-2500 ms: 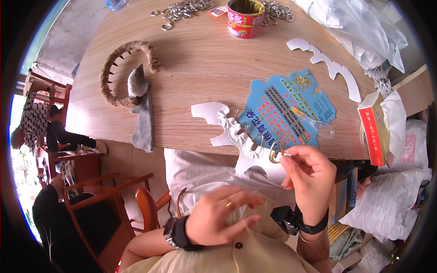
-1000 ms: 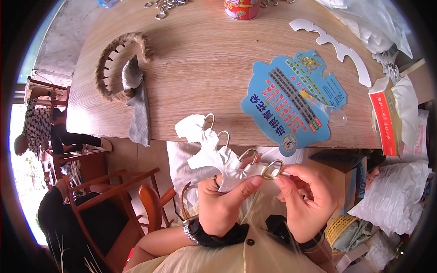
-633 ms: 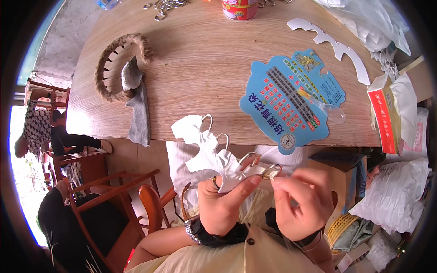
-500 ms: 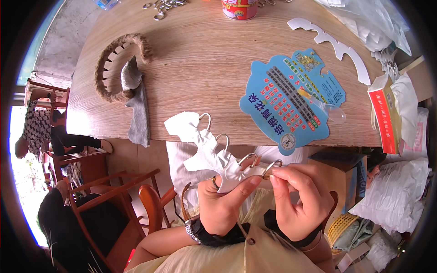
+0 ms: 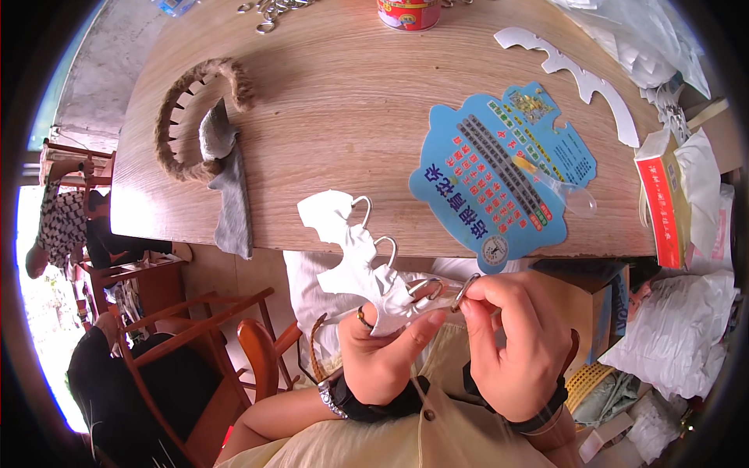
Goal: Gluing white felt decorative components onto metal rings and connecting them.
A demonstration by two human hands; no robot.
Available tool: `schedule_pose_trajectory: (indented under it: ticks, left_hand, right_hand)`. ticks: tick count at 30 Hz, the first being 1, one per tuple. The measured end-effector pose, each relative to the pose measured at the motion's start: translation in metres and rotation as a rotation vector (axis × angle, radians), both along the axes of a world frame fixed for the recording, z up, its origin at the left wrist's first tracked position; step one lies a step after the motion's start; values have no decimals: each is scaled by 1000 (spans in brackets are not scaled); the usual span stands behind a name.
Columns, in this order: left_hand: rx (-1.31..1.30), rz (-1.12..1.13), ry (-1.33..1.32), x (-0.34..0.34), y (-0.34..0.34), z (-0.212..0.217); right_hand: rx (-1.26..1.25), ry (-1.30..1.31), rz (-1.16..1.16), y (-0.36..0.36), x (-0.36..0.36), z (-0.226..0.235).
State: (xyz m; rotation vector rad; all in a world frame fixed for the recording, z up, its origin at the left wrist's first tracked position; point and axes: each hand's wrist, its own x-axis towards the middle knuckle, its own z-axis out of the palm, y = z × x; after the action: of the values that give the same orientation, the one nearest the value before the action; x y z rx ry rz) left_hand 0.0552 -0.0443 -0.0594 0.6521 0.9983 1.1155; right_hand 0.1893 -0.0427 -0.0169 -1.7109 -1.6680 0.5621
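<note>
My left hand (image 5: 376, 360) is closed on the lower part of a white, wavy-edged strip (image 5: 346, 269), which slants up to the left in front of the table edge. Several metal rings hang along the strip's right side. Between thumb and fingertips, my right hand (image 5: 516, 352) pinches a metal ring (image 5: 466, 288) at the strip's right end, close to my left thumb. Whether this ring passes through the strip is hard to make out. Part of the strip is hidden behind my left fingers.
On the wooden table (image 5: 328, 101) lie a brown fuzzy curved band (image 5: 165, 129), a grey cloth strip (image 5: 232, 195), a blue printed card (image 5: 468, 183) and a white notched piece (image 5: 581, 74). A red can (image 5: 409, 14) and loose rings (image 5: 267, 27) sit at the far edge. A wooden chair (image 5: 195, 327) stands left.
The white strip's upper end has shifted slightly right. The ring in my right fingers has turned and shows narrower. Both hands stay nearly in place.
</note>
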Motion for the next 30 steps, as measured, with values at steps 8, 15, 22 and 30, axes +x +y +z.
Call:
schedule_pose_trajectory:
  ticks: [8, 15, 22, 30]
  left_hand:
    - [82, -31, 104, 9, 13, 11]
    - [106, -24, -6, 16, 25, 13]
    - [94, -92, -43, 13, 38, 14]
    - [55, -40, -63, 13, 36, 13]
  right_hand:
    - [87, -109, 56, 15, 15, 14]
    - [48, -144, 118, 28, 22, 23]
    - [75, -208, 178, 35, 20, 12]
    - [81, -164, 198, 27, 18, 9]
